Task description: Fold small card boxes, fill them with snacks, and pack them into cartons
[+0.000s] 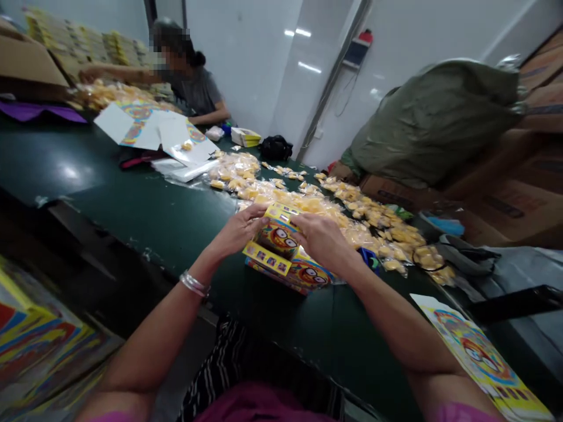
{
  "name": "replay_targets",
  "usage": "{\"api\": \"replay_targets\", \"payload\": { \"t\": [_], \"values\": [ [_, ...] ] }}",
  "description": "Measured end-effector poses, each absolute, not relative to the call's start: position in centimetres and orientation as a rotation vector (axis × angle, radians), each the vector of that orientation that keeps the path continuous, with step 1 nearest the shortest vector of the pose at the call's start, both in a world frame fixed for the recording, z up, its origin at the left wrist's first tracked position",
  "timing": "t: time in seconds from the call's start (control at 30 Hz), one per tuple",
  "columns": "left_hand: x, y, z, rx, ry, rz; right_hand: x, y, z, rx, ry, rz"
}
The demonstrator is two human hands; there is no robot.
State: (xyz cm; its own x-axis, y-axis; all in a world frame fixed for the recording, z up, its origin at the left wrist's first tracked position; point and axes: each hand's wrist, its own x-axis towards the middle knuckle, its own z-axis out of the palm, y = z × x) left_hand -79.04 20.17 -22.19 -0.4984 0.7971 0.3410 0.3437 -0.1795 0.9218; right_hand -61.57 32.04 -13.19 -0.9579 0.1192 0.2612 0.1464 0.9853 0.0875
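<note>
A yellow printed carton [272, 261] with a big-eyed cartoon face rests on the dark green table in front of me, its upper flap raised. My left hand [241, 228] grips the carton's left upper edge, thumb and fingers closed on the cardboard. On the other side my right hand [323, 237] curls over the carton's upper right edge, fingers bent against it. The carton's inside is mostly hidden by its flap and my hands. Just behind it lies a broad heap of small yellow pieces in clear wrappers [303, 202].
A co-worker [193, 76] sits at the far left by another heap. Flat printed cartons [149, 132] lie at the back left, more flat cartons [479, 357] at the right. A black bag [276, 147] stands near the wall. Brown boxes [510, 187] are stacked on the right.
</note>
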Motion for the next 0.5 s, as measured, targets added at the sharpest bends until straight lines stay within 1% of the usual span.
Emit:
{"api": "replay_targets", "payload": {
  "t": [0.1,0.17,0.3,0.4,0.5],
  "values": [
    [-80.0,19.4,-23.2,1.327,1.77,1.612,-61.3,32.1,-15.1,-0.168,-2.751,-0.158],
    [-80.4,18.7,-23.1,1.317,1.818,1.585,-61.3,32.4,-15.7,-0.102,-2.703,-0.095],
    [-79.6,17.6,-21.2,1.361,1.862,1.701,-61.6,32.6,-15.1,0.048,-2.678,0.046],
    [-78.8,17.5,-20.0,1.405,1.884,1.627,-61.9,32.7,-14.7,0.109,-2.686,0.095],
    [-78.6,17.6,-19.8,1.372,1.832,1.552,-61.8,33.0,-15.5,0.163,-2.664,0.206]
  ]
}}
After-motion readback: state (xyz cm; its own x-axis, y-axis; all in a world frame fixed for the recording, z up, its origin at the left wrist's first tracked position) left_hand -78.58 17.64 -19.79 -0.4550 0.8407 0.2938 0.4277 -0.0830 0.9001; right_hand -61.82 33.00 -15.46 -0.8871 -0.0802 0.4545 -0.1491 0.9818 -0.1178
